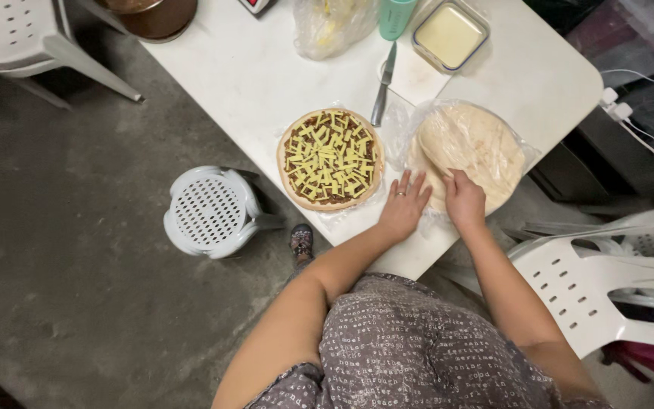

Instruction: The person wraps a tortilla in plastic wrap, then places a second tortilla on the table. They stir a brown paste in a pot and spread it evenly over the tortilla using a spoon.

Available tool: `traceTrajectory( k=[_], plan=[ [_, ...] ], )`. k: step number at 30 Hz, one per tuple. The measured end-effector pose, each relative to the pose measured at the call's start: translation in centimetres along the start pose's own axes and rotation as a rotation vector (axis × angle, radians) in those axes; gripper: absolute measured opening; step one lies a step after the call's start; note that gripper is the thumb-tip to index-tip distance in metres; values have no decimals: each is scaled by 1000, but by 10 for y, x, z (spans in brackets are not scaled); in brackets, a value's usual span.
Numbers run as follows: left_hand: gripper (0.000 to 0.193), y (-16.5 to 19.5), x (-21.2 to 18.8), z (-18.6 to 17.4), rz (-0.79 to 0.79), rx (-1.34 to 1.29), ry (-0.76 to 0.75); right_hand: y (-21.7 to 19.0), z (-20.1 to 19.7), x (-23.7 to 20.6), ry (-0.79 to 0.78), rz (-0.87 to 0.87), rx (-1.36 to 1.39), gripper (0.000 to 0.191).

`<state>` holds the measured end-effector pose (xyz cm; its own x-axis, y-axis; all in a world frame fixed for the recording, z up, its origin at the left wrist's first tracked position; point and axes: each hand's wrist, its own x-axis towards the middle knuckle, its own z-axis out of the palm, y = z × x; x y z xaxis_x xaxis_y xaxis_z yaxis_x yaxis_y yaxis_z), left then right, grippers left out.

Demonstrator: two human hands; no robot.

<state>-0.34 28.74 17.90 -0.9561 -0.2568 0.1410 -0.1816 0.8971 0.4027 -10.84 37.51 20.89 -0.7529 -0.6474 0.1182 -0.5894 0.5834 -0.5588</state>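
Both hands are at the bagged flatbreads (469, 144) on the counter (251, 76): left hand (403, 208) flat and spread, right hand (463, 198) seemingly pinching one. Peeling it free needs care; topped pizza (331, 159) sits just beside.

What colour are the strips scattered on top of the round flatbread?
Pale yellow strips over a dark brown spread, seen in the head view.

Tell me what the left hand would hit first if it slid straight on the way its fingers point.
The left hand points up-table, between the topped pizza and the bagged flatbreads. It would probably meet the bag's clear plastic edge first, then the knife; depth is unclear.
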Motion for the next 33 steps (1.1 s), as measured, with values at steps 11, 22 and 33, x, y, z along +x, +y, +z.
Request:
traceTrajectory(
  k=[11, 22, 33],
  plan=[
    [35, -1, 7, 5, -76, -114, -314, -4, 12, -74, 56, -72, 225, 22],
    [49, 0, 0, -17, 81, -148, 41, 58, -111, -44, 361, 42, 695, 16],
    [79, 5, 14, -37, 138, -375, -80, 27, -187, -50, 529, -220, 1042, 9]
  ],
)
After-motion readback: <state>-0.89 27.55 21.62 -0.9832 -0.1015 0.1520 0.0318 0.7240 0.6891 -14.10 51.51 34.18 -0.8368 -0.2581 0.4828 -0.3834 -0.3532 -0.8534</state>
